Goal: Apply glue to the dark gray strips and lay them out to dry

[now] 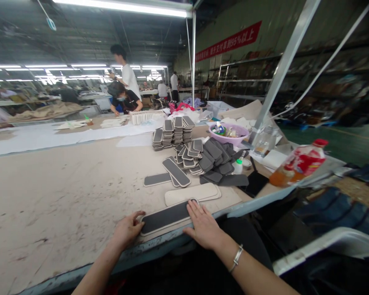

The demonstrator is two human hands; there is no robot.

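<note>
A long dark grey panel with rounded ends and a pale border (166, 217) lies at the table's front edge. At its left end, my left hand (127, 230) is closed, thumb and curled fingers against the rim. My right hand (203, 223) lies flat on the panel's right end, fingers stretched out. Just behind is a small stack of cream panels (192, 194) of the same shape. Farther back, two-tone panels (176, 172) lie overlapped beside a loose heap of dark grey pieces (213, 155).
Neat stacks of panels (177, 133) stand behind the heap. To the right are a purple basin (229, 137), a small green-capped bottle (238, 166), a black flat object (256, 182) and a red-capped jug (301, 164). A metal post (284, 61) rises at the table's right. Co-workers are beyond.
</note>
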